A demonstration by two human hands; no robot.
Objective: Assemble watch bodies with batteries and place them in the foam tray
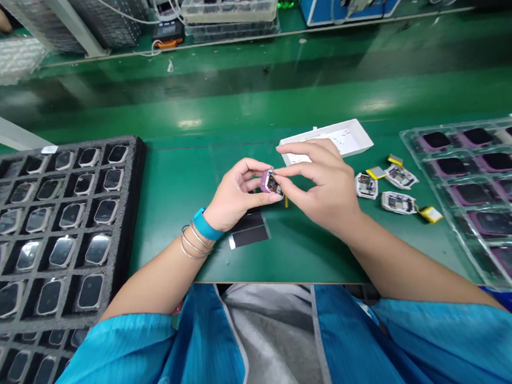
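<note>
As the foam tray [130, 221] sits loaded with dark-faced units at far left, the left hand [236, 195] and right hand [323, 189] meet mid-table, fingers [254, 167] of both pinching a purple-framed device [271, 184] from either side, right above the green table [201, 179]! Black film strips [248, 231] lie just below; then a white box [325, 141], circuit modules [398, 202], a yellow battery [430, 214], and a clear tray [413, 142] of purple-framed units at far right.
</note>
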